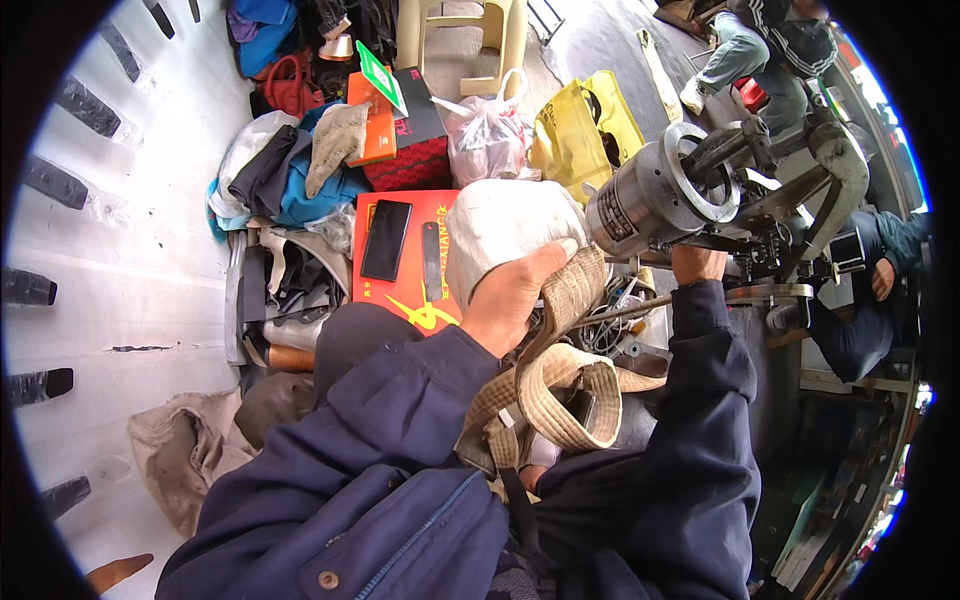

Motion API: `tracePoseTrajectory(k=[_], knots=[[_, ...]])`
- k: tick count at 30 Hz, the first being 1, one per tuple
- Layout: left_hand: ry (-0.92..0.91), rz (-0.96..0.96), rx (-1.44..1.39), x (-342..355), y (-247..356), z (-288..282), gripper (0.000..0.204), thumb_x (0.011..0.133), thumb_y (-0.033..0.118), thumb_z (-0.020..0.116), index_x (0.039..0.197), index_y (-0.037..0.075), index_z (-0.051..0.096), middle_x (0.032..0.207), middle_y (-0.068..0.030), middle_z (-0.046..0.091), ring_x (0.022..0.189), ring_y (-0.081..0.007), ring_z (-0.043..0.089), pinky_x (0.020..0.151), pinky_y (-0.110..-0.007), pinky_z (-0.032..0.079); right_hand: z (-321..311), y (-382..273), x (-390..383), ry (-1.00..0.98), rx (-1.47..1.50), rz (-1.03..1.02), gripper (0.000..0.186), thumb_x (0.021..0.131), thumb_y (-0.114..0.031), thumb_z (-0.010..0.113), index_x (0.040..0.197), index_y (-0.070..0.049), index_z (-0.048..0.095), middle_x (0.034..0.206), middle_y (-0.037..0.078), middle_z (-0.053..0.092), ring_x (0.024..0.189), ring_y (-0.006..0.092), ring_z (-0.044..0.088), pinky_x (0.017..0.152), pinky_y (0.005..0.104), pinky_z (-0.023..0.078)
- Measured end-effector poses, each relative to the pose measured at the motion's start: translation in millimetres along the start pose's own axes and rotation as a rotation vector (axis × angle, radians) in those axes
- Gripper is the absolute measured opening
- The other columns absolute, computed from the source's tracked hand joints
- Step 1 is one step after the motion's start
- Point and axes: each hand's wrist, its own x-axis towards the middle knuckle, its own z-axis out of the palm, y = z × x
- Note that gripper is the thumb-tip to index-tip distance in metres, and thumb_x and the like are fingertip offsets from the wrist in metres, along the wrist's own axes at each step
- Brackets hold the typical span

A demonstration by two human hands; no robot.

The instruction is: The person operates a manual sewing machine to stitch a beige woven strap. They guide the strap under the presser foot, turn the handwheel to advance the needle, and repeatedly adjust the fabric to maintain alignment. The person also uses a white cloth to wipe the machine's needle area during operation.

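Head view, looking down at a person in a dark blue jacket who is working over a cluttered floor beside a grey metal machine (690, 195) with a cylindrical barrel and a ring-shaped end. The machine is standing at the right of the scene, well above a heap of clothes and bags. A red flat box (410, 280) is lying near the middle, carrying a black phone (386, 240). A white cloth bundle (505, 225) is resting just beyond the left hand (515, 300), which is closing its grip around a tan webbing strap (560, 385); the strap is looping down across the lap, between the two forearms. The right hand (698, 264) is reaching up under the machine, touching its underside; whether its grip is closed cannot be told, as the fingers are hidden behind the metal. Likely hazards: the loose strap loops could be snagging on the machine's projecting parts, and the bundle could be slipping off the box. The strap's far end is hidden by the sleeve. Another person, seated at the far right, is partly cut off.
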Motion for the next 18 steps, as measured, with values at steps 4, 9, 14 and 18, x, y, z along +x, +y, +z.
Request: tracePoseTrajectory(k=[4, 9, 14, 18], knots=[[-0.003, 0.009, 0.014, -1, 0, -1, 0.026, 0.093, 0.012, 0.066, 0.117, 0.000, 0.065, 0.110, -0.0067, 0.068, 0.101, -0.0170, 0.064, 0.090, -0.032, 0.051, 24, 25, -14, -0.106, 0.062, 0.265, 0.050, 0.085, -0.028, 0.068, 0.130, -0.007, 0.060, 0.134, 0.016, 0.060, 0.125, 0.0348, 0.054, 0.104, 0.0480, 0.043], [0.019, -0.043, 0.013, -5, 9, 2, 0.028, 0.093, 0.014, 0.066, 0.118, 0.000, 0.064, 0.112, -0.0071, 0.067, 0.101, -0.0175, 0.064, 0.091, -0.032, 0.050, -35, 24, -23, 0.067, 1.768, 0.799, 0.040, 0.091, -0.039, 0.064, 0.115, -0.007, 0.065, 0.114, 0.011, 0.064, 0.095, 0.0258, 0.061, 0.081, 0.0413, 0.051], [0.036, -0.016, 0.108, -17, 16, -4, 0.030, 0.096, 0.021, 0.063, 0.118, 0.000, 0.064, 0.111, -0.0059, 0.066, 0.099, -0.0161, 0.062, 0.091, -0.030, 0.048, -155, 25, -73, -0.104, 0.915, 0.774, 0.025, 0.096, -0.022, 0.064, 0.112, -0.003, 0.063, 0.087, 0.006, 0.067, 0.065, 0.0089, 0.058, 0.054, 0.0236, 0.048], [0.060, 0.025, 0.105, -19, 6, -6, 0.028, 0.098, 0.018, 0.062, 0.121, 0.002, 0.064, 0.114, -0.0056, 0.067, 0.104, -0.0153, 0.062, 0.095, -0.030, 0.047, -186, 79, -84, 0.057, 0.261, 0.809, 0.032, 0.097, -0.031, 0.064, 0.115, -0.005, 0.062, 0.092, 0.006, 0.065, 0.073, 0.0118, 0.058, 0.064, 0.0277, 0.047]])
